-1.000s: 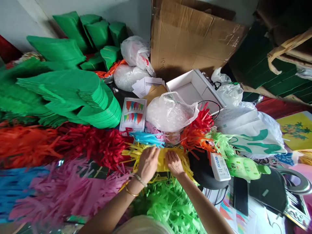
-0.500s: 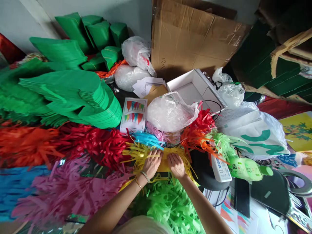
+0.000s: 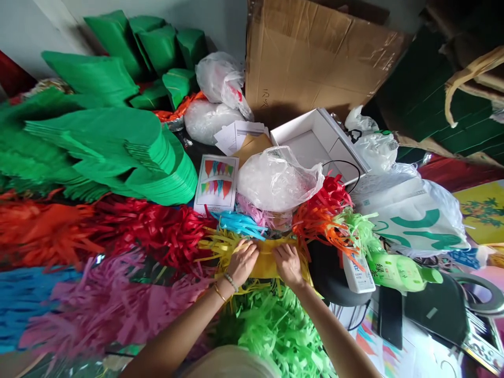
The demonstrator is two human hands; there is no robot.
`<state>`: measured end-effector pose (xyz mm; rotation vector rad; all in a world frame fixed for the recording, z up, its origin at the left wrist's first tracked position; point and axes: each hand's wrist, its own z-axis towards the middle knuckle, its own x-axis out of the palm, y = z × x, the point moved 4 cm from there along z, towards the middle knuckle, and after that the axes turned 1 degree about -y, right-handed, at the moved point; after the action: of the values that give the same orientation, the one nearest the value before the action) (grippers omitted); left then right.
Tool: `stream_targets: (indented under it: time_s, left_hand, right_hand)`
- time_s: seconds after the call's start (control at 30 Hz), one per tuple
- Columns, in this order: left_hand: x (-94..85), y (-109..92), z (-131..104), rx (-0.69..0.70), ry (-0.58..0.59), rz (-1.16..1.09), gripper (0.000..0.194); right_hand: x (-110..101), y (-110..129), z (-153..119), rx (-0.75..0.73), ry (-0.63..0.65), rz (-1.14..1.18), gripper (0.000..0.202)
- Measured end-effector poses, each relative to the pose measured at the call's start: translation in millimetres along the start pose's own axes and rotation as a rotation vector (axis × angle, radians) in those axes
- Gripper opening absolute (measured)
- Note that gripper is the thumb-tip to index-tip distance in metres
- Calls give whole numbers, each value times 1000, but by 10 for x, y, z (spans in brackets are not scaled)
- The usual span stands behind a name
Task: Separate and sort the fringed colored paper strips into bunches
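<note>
A yellow fringed piece (image 3: 264,265) lies flat between my hands, its cut strips spreading out to the left and right. My left hand (image 3: 243,263), with a beaded bracelet and a thin bangle at the wrist, rests on its left part with the fingers spread a little and lying flat. On its right part lies my right hand (image 3: 288,263), fingers laid flat and slightly bent. Blue strips (image 3: 240,224) sit just beyond my left hand. Light green fringe (image 3: 279,331) is heaped below the yellow piece, close to my body.
Green stacks (image 3: 157,163) stand at the left, above red fringe (image 3: 149,226) and pink fringe (image 3: 129,304). Ahead are a printed card (image 3: 216,184), a clear plastic bag (image 3: 275,181) and a white box (image 3: 307,144). Orange fringe (image 3: 321,226) and a green bottle (image 3: 401,271) lie right.
My hands have moved slightly apart on the yellow piece, baring more of its middle. The camera view has shifted a little.
</note>
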<state>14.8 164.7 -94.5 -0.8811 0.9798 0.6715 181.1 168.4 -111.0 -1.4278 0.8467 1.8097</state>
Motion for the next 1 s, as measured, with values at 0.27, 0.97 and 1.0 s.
stream_targets:
  time_s: [0.27, 0.97, 1.0]
  left_hand:
    - [35, 160, 83, -213, -6, 85, 20]
    - [252, -111, 133, 99, 43, -6, 32]
    - [270, -101, 136, 103, 41, -11, 34]
  right_hand:
    - [-74, -230, 226, 141, 58, 47, 19]
    - [-148, -218, 380, 252, 93, -144, 16]
    - [-182, -194, 388, 243, 85, -149, 15]
